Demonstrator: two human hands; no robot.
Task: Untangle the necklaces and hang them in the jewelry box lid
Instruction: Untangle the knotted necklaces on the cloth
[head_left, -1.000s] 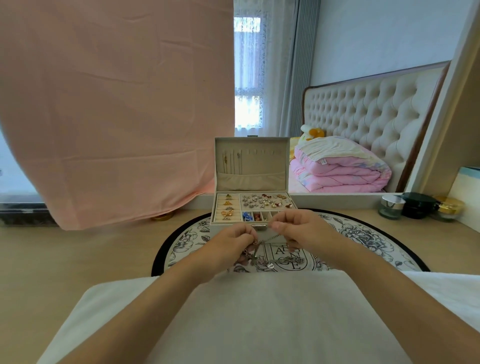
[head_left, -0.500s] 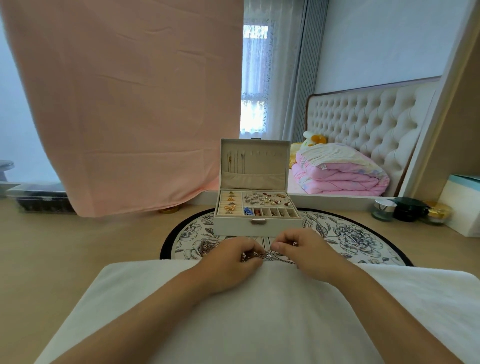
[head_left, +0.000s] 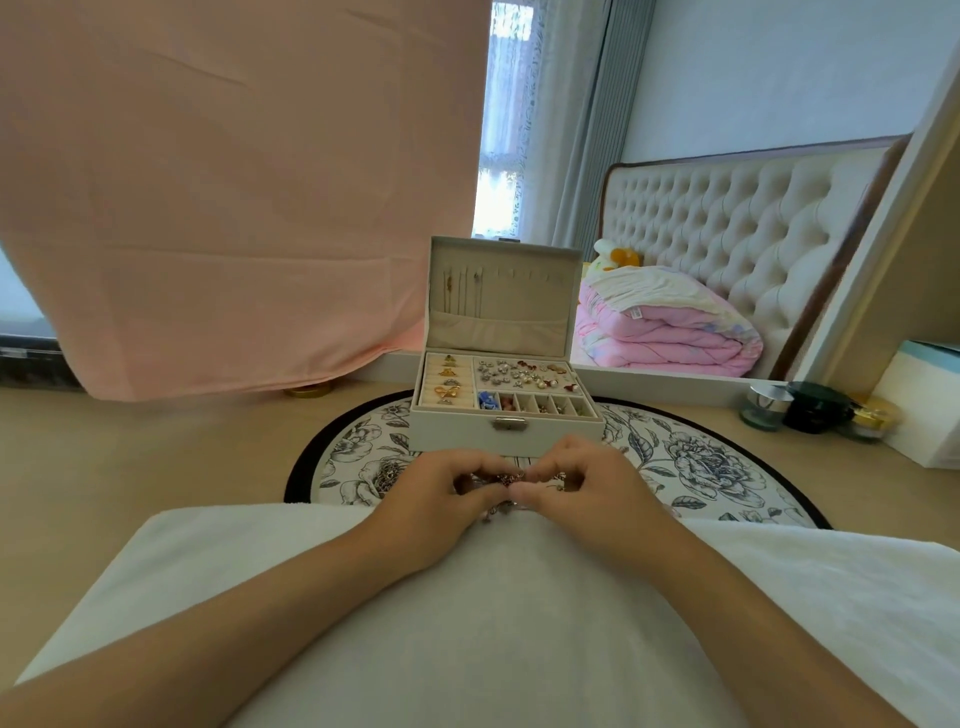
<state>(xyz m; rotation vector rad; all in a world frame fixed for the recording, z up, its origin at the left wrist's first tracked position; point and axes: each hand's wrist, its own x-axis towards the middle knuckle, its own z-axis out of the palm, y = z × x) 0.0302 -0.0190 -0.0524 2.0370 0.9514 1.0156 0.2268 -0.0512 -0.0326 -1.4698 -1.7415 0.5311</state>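
Head view, nearest first: a white cloth (head_left: 467, 623) covers my lap, and both forearms reach out over it toward its far edge. My left hand (head_left: 441, 493) and right hand (head_left: 587, 488) meet there, thumbs and forefingers pinched together on a small knot of tangled necklaces (head_left: 506, 480), so both hands are grasping the same cluster from opposite sides. The tangle sits between the fingertips, right at the edge of the cloth, over the floral round mat (head_left: 717, 467); a few links and a small charm dangle just below my thumbs. I judge these chains to be very light, limp and slippery, thin enough to kink or snap if pulled hard, so I would hold them with fingertips only, close to the knot, and tease loops apart rather than tug the ends. How many chains are in the knot I cannot tell. Another dark clump, possibly more chain, lies on the mat just left of my left hand, too small to be sure. Just beyond my hands stands the jewelry box (head_left: 506, 431), open, its trays holding rings and earrings. Its lid (head_left: 524, 291) stands upright behind, with a few fine chains already hanging at its left side and a row of free hooks to their right above a fabric pocket. Behind the lid hangs a pink sheet (head_left: 234, 208).
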